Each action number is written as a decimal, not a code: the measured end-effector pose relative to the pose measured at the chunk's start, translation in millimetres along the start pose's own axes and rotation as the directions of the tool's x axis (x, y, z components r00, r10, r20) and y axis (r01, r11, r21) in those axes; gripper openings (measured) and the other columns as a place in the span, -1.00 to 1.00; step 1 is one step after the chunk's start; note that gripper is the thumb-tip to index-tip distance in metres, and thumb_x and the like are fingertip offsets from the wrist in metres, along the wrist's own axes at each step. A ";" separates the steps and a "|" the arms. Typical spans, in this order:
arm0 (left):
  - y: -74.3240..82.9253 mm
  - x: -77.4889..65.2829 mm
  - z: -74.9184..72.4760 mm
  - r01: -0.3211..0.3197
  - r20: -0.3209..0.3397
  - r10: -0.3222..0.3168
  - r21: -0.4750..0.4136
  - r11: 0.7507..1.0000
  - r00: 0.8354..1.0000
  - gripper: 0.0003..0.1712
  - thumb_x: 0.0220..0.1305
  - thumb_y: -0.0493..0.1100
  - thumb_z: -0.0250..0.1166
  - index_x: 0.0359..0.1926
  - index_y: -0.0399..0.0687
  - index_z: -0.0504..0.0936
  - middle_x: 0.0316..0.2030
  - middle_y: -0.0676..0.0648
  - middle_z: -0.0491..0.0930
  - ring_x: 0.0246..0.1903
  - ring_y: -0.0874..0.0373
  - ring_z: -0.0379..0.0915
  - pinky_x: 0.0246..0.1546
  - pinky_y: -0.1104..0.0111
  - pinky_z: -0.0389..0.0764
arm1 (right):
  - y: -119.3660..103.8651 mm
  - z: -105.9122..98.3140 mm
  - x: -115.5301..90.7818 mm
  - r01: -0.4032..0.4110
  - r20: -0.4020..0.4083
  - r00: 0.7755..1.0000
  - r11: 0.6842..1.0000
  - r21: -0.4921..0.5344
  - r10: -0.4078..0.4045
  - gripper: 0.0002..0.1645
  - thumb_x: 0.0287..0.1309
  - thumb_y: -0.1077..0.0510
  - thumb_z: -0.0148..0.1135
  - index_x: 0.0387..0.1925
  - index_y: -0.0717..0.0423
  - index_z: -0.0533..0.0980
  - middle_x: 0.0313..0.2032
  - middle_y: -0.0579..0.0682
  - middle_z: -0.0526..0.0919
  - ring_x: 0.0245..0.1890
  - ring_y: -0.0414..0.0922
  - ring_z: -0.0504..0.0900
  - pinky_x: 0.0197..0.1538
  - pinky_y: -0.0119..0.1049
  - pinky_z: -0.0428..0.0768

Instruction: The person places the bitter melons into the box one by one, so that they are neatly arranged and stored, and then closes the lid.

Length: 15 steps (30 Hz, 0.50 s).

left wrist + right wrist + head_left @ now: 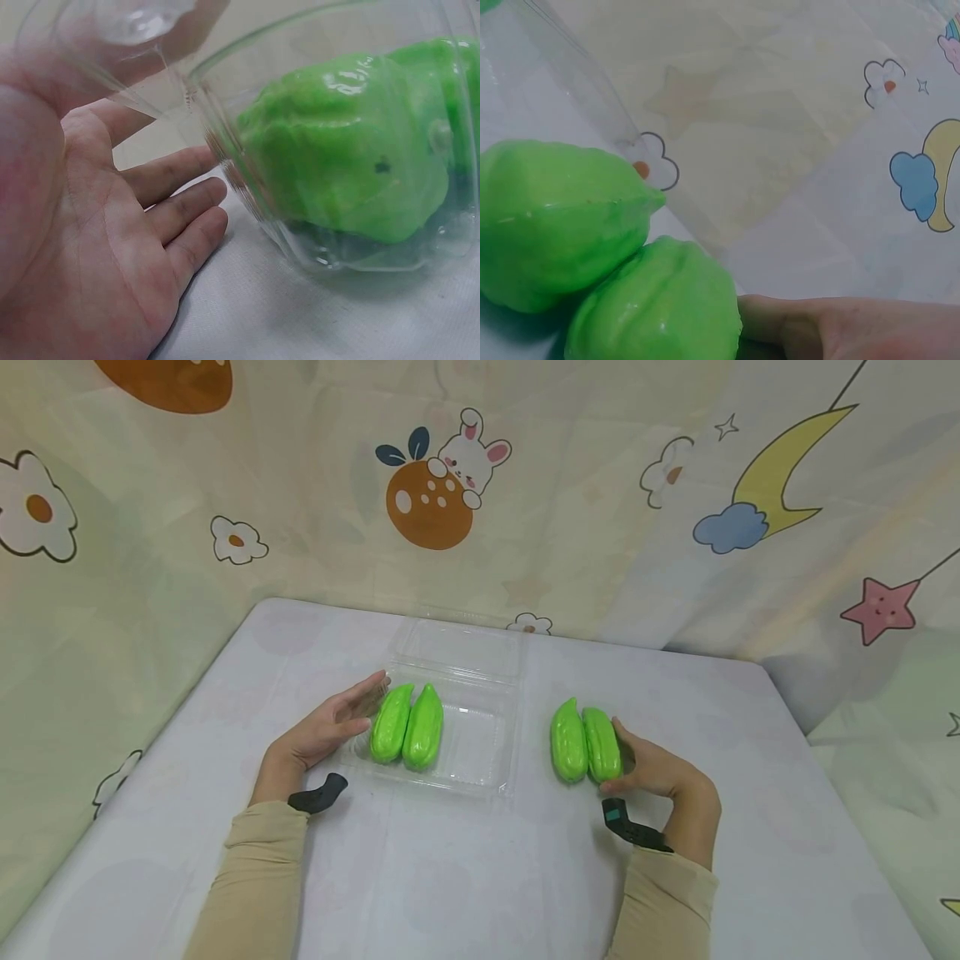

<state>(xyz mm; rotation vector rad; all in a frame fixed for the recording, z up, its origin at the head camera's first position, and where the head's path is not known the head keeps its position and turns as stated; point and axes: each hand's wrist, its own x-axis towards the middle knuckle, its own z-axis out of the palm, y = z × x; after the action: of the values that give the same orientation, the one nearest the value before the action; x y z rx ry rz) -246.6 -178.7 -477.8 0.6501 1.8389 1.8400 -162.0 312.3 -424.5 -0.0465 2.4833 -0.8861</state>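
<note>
Direction is what matters – the outer green pod [602, 747] is found just left of the right hand [657, 768], its long axis running near-to-far on the worktop [450, 877]. It's gripped along its right side, fingers [618, 727] set towards the far end and thumb by the near one. Its twin [569, 745] is nestled alongside. The left hand [322, 727] is placed well apart – fingers fairly straight, nothing gripped – beside the clear box [480, 739], where two more pods [423, 727] are parked.
</note>
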 end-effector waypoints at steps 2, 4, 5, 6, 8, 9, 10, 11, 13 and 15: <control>0.2 0.0 -0.1 -0.002 0.000 0.002 -0.001 1.000 1.000 -0.15 0.30 -0.29 0.15 0.50 0.09 -0.07 0.51 -0.03 -0.15 0.50 0.06 -0.37 0.44 0.03 -0.32 | -0.7 -0.1 -0.1 -0.002 -0.001 1.000 1.000 -0.006 0.002 0.51 -0.18 -0.13 0.51 0.47 0.14 -0.37 0.47 0.29 -0.23 0.45 0.32 -0.20 0.36 0.33 -0.01; 0.4 0.0 -0.1 -0.005 0.000 0.005 0.001 1.000 1.000 -0.15 0.30 -0.28 0.15 0.50 0.10 -0.06 0.51 -0.03 -0.15 0.50 0.07 -0.37 0.44 0.03 -0.31 | -1.5 -0.4 -0.2 -0.002 -0.004 1.000 1.000 -0.011 0.002 0.50 -0.18 -0.13 0.50 0.47 0.15 -0.37 0.47 0.30 -0.22 0.44 0.33 -0.19 0.35 0.33 -0.01; 0.5 0.1 -0.1 -0.007 0.000 0.007 0.000 1.000 1.000 -0.14 0.30 -0.27 0.16 0.50 0.11 -0.06 0.51 -0.03 -0.15 0.50 0.07 -0.37 0.44 0.03 -0.31 | -1.9 -0.4 -0.2 -0.005 -0.006 1.000 1.000 -0.010 0.005 0.50 -0.18 -0.13 0.50 0.47 0.15 -0.36 0.47 0.30 -0.22 0.44 0.33 -0.19 0.35 0.33 -0.01; 0.5 0.1 -0.2 -0.008 0.000 0.008 0.000 1.000 1.000 -0.14 0.30 -0.25 0.17 0.50 0.11 -0.05 0.51 -0.03 -0.15 0.50 0.07 -0.36 0.44 0.03 -0.31 | -2.1 -0.5 -0.3 -0.007 -0.007 1.000 1.000 -0.010 0.007 0.50 -0.18 -0.14 0.50 0.48 0.15 -0.36 0.47 0.30 -0.22 0.44 0.33 -0.19 0.35 0.33 -0.01; 0.6 0.2 -0.1 -0.010 0.000 0.010 -0.003 1.000 1.000 -0.13 0.29 -0.22 0.20 0.50 0.12 -0.05 0.51 -0.02 -0.14 0.50 0.07 -0.36 0.44 0.03 -0.31 | -2.5 -0.5 -0.2 -0.009 -0.011 1.000 1.000 -0.010 0.009 0.49 -0.18 -0.14 0.50 0.48 0.14 -0.35 0.47 0.29 -0.21 0.44 0.32 -0.19 0.35 0.34 -0.01; 0.5 0.2 -0.1 -0.010 0.000 0.010 -0.005 1.000 1.000 -0.13 0.29 -0.20 0.21 0.50 0.13 -0.05 0.51 -0.02 -0.14 0.50 0.07 -0.36 0.44 0.03 -0.30 | -2.8 -0.5 -0.4 -0.011 -0.011 1.000 1.000 -0.009 0.011 0.49 -0.18 -0.14 0.50 0.48 0.13 -0.34 0.48 0.29 -0.21 0.45 0.32 -0.18 0.35 0.33 -0.01; 0.6 0.3 0.1 -0.011 -0.001 0.011 -0.009 1.000 1.000 -0.13 0.29 -0.19 0.21 0.50 0.13 -0.05 0.51 -0.02 -0.14 0.50 0.08 -0.36 0.45 0.04 -0.30 | -3.0 -0.5 -0.5 -0.010 -0.010 1.000 1.000 -0.010 0.010 0.48 -0.18 -0.14 0.50 0.48 0.13 -0.34 0.48 0.28 -0.21 0.45 0.32 -0.18 0.35 0.34 -0.01; 0.6 0.3 0.2 -0.011 0.000 0.011 -0.010 1.000 1.000 -0.13 0.29 -0.18 0.22 0.50 0.13 -0.05 0.51 -0.01 -0.14 0.50 0.08 -0.36 0.45 0.04 -0.30 | -3.3 -0.4 -0.7 -0.012 -0.011 1.000 1.000 -0.010 0.012 0.48 -0.18 -0.14 0.50 0.48 0.13 -0.33 0.48 0.28 -0.20 0.45 0.31 -0.18 0.36 0.33 -0.01; 0.5 0.2 0.3 -0.010 0.001 0.010 -0.011 1.000 1.000 -0.13 0.29 -0.18 0.22 0.50 0.13 -0.05 0.51 -0.01 -0.14 0.50 0.08 -0.36 0.45 0.05 -0.29 | -4.0 -0.5 -1.0 -0.011 -0.014 1.000 1.000 -0.016 0.011 0.47 -0.18 -0.14 0.50 0.48 0.14 -0.32 0.48 0.28 -0.19 0.45 0.31 -0.18 0.36 0.33 0.00; 0.6 0.2 0.4 -0.009 0.001 0.009 -0.012 1.000 1.000 -0.13 0.29 -0.20 0.21 0.50 0.13 -0.05 0.51 -0.01 -0.14 0.50 0.08 -0.36 0.44 0.06 -0.29 | -4.8 -0.6 -1.2 -0.006 -0.015 1.000 1.000 -0.025 0.006 0.46 -0.17 -0.14 0.49 0.48 0.15 -0.31 0.47 0.29 -0.18 0.44 0.32 -0.17 0.35 0.33 0.01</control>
<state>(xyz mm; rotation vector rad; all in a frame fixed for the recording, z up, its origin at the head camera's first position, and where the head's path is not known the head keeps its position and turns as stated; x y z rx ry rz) -246.5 -178.3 -477.2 0.6566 1.8254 1.8546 -161.9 309.2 -420.7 -0.0411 2.5074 -0.8554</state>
